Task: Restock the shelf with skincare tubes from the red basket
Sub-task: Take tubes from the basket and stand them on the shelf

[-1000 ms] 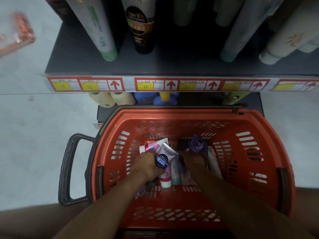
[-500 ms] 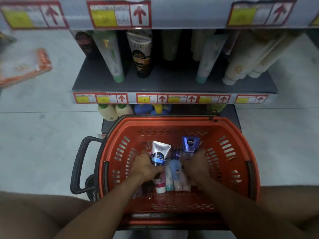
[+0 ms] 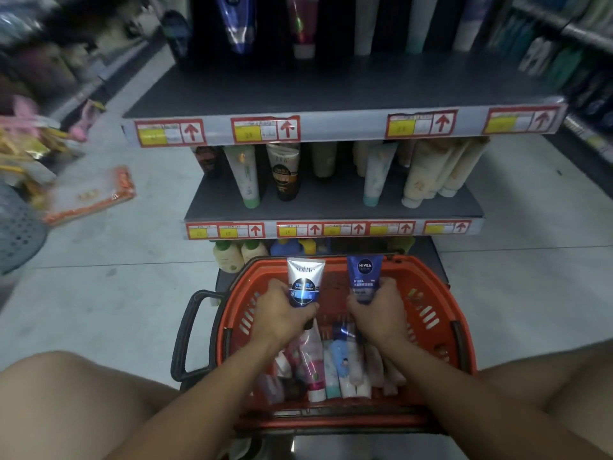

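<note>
The red basket (image 3: 441,313) stands on the floor in front of me, with several skincare tubes (image 3: 335,370) lying in its bottom. My left hand (image 3: 282,313) grips a white tube with a blue and black band (image 3: 304,280), held upright over the basket's far rim. My right hand (image 3: 378,310) grips a blue Nivea tube (image 3: 364,273), also upright, just to the right of the white one. The dark middle shelf (image 3: 331,199) beyond the basket carries standing tubes. The upper shelf (image 3: 331,88) has a wide bare front.
Red and yellow price tags (image 3: 265,129) line both shelf edges. Bottles (image 3: 229,257) stand on the lowest level behind the basket. The basket's black handle (image 3: 185,333) sticks out left. An orange packet (image 3: 89,194) and a grey basket (image 3: 16,230) lie at left. My knees flank the basket.
Both hands have risen from among the tubes in the basket, each lifting a tube to the basket's far rim. My view has tilted up, showing the upper shelf.
</note>
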`<control>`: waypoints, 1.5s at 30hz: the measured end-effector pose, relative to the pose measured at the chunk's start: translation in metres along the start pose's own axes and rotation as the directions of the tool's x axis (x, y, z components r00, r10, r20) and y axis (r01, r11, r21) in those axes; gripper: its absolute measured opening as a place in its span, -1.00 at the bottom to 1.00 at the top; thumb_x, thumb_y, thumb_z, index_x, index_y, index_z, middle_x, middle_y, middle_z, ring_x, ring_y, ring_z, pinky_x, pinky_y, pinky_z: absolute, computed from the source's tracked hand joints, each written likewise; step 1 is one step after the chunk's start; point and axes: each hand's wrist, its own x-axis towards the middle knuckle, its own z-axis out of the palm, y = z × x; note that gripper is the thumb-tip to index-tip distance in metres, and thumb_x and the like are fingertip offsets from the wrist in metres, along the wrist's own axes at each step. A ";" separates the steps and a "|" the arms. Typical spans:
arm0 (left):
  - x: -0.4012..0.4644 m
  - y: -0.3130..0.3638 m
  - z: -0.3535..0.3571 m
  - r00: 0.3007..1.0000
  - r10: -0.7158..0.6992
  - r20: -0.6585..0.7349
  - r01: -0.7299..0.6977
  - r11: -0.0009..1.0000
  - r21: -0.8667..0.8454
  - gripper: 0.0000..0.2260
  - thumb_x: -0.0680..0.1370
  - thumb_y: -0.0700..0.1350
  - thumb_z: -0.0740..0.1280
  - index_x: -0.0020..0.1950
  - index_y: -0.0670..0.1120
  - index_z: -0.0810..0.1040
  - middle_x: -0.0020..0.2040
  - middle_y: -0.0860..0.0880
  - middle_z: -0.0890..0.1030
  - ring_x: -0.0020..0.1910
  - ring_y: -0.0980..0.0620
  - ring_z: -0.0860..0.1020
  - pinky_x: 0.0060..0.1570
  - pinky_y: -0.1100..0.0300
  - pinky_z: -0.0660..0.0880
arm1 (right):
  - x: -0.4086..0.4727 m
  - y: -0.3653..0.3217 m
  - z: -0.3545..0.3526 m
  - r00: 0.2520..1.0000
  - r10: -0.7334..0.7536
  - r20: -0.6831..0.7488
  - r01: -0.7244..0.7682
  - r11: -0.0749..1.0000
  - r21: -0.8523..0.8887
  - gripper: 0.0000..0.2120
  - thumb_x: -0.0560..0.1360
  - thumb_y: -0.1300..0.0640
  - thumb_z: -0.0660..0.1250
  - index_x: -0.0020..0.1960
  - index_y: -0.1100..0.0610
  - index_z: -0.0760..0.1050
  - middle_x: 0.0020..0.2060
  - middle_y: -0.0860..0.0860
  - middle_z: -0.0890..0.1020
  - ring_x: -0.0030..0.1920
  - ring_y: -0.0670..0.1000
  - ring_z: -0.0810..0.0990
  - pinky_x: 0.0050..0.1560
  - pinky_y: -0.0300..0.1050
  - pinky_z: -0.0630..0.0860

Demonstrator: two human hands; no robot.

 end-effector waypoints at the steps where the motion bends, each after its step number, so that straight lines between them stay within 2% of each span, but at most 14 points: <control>1: -0.003 0.006 -0.006 1.000 0.018 -0.015 -0.018 1.000 -0.006 -0.54 0.39 0.05 0.66 0.04 -0.04 0.45 -0.12 0.05 0.64 -0.33 0.24 0.60 -0.38 0.29 0.51 | -0.004 -0.010 -0.006 1.000 -0.019 -0.004 0.019 1.000 0.009 -0.52 0.34 -0.12 0.53 0.12 -0.03 0.38 -0.05 -0.06 0.59 -0.13 -0.04 0.63 -0.13 0.06 0.64; 5: -0.012 0.029 -0.029 0.987 0.102 -0.124 -0.106 0.994 -0.027 -0.55 0.37 0.11 0.66 -0.01 0.02 0.45 -0.12 0.09 0.64 -0.20 0.18 0.59 -0.26 0.14 0.50 | -0.012 -0.037 -0.027 0.995 -0.095 -0.042 0.096 0.995 0.013 -0.49 0.37 -0.09 0.56 0.19 0.00 0.40 0.01 -0.05 0.59 -0.05 -0.01 0.62 -0.10 -0.03 0.56; 7: -0.016 0.040 -0.040 0.979 0.126 -0.163 -0.136 0.989 -0.055 -0.54 0.36 0.11 0.66 0.01 0.01 0.45 -0.13 0.12 0.63 -0.20 0.20 0.59 -0.24 0.14 0.54 | -0.014 -0.052 -0.037 0.990 -0.123 -0.070 0.124 0.992 0.002 -0.50 0.38 -0.07 0.57 0.19 0.01 0.41 0.00 -0.06 0.60 -0.04 -0.02 0.61 -0.12 -0.06 0.51; 9: -0.021 0.050 -0.052 0.969 0.151 -0.196 -0.166 0.984 -0.062 -0.52 0.37 0.11 0.66 0.04 0.01 0.45 -0.13 0.14 0.62 -0.19 0.22 0.60 -0.21 0.14 0.58 | -0.017 -0.067 -0.046 0.985 -0.143 -0.096 0.145 0.989 0.010 -0.51 0.38 -0.09 0.57 0.17 -0.02 0.40 -0.01 -0.09 0.61 -0.06 -0.04 0.62 -0.11 -0.05 0.55; 13: -0.028 0.070 -0.075 0.948 0.182 -0.261 -0.208 0.975 -0.073 -0.51 0.36 0.13 0.66 0.07 0.01 0.45 -0.11 0.13 0.62 -0.16 0.20 0.61 -0.17 0.13 0.63 | -0.018 -0.090 -0.058 0.971 -0.201 -0.132 0.206 0.978 0.022 -0.47 0.32 -0.27 0.48 0.15 -0.10 0.37 -0.02 -0.11 0.63 -0.06 -0.05 0.64 -0.04 0.06 0.64; 18: -0.038 0.094 -0.099 0.925 0.222 -0.308 -0.261 0.961 -0.088 -0.49 0.38 0.14 0.65 0.11 0.01 0.45 -0.07 0.14 0.61 -0.14 0.22 0.60 -0.16 0.18 0.62 | -0.024 -0.125 -0.078 0.949 -0.260 -0.176 0.268 0.963 0.023 -0.47 0.39 -0.16 0.56 0.20 -0.04 0.37 0.03 -0.07 0.61 -0.02 -0.01 0.64 -0.02 0.06 0.62; 23: -0.040 0.117 -0.123 0.894 0.269 -0.358 -0.320 0.943 -0.090 -0.49 0.39 0.15 0.64 0.14 0.00 0.47 -0.02 0.09 0.64 -0.10 0.15 0.64 -0.19 0.22 0.60 | -0.026 -0.161 -0.095 0.925 -0.322 -0.202 0.329 0.944 0.002 -0.47 0.42 -0.16 0.55 0.19 -0.09 0.30 0.07 -0.07 0.58 0.00 -0.04 0.59 -0.11 -0.08 0.49; 26: -0.038 0.133 -0.137 0.875 0.286 -0.391 -0.348 0.932 -0.098 -0.51 0.38 0.14 0.64 0.12 0.00 0.48 -0.05 0.08 0.65 -0.13 0.17 0.63 -0.15 0.17 0.63 | -0.024 -0.184 -0.105 0.914 -0.346 -0.211 0.354 0.935 0.004 -0.41 0.41 -0.20 0.54 0.28 -0.08 0.33 0.10 -0.10 0.58 0.07 -0.03 0.61 0.01 -0.01 0.57; 28: -0.036 0.141 -0.144 0.859 0.297 -0.417 -0.364 0.927 -0.089 -0.51 0.38 0.16 0.64 0.11 0.02 0.47 -0.06 0.09 0.64 -0.13 0.16 0.62 -0.11 0.10 0.65 | -0.022 -0.196 -0.110 0.903 -0.369 -0.222 0.379 0.925 0.005 -0.42 0.40 -0.19 0.55 0.26 -0.09 0.33 0.08 -0.12 0.56 0.08 -0.04 0.61 0.08 0.06 0.62; 32: -0.030 0.156 -0.158 0.839 0.318 -0.441 -0.392 0.916 -0.087 -0.49 0.38 0.18 0.63 0.13 0.05 0.45 -0.02 0.09 0.63 -0.10 0.15 0.63 -0.07 0.07 0.67 | -0.017 -0.217 -0.121 0.879 -0.416 -0.235 0.428 0.904 0.000 -0.44 0.39 -0.19 0.56 0.20 -0.15 0.29 0.05 -0.14 0.55 0.05 -0.07 0.61 0.05 0.05 0.64; 36: -0.020 0.173 -0.173 0.821 0.321 -0.472 -0.407 0.909 -0.090 -0.46 0.37 0.20 0.63 0.15 0.08 0.43 -0.01 0.11 0.62 -0.09 0.16 0.63 -0.09 0.09 0.68 | -0.006 -0.240 -0.130 0.860 -0.451 -0.240 0.468 0.883 0.017 -0.40 0.39 -0.18 0.57 0.28 -0.09 0.35 0.14 -0.11 0.58 0.09 -0.06 0.60 0.07 0.00 0.61; 42: -0.002 0.196 -0.192 0.787 0.352 -0.507 -0.455 0.885 -0.093 -0.45 0.37 0.20 0.63 0.18 0.06 0.44 0.01 0.11 0.62 -0.06 0.16 0.63 -0.12 0.13 0.66 | 0.011 -0.277 -0.134 0.821 -0.506 -0.264 0.528 0.849 0.010 -0.41 0.40 -0.17 0.57 0.29 -0.08 0.36 0.13 -0.13 0.57 0.12 -0.07 0.59 0.10 0.02 0.62; 45: 0.009 0.207 -0.200 0.763 0.365 -0.533 -0.468 0.881 -0.068 -0.44 0.39 0.19 0.63 0.22 0.04 0.44 0.07 0.09 0.62 -0.02 0.13 0.63 -0.22 0.28 0.55 | 0.024 -0.297 -0.134 0.805 -0.521 -0.284 0.549 0.836 0.024 -0.40 0.41 -0.15 0.57 0.31 -0.04 0.36 0.14 -0.11 0.56 0.13 -0.06 0.58 0.14 0.03 0.61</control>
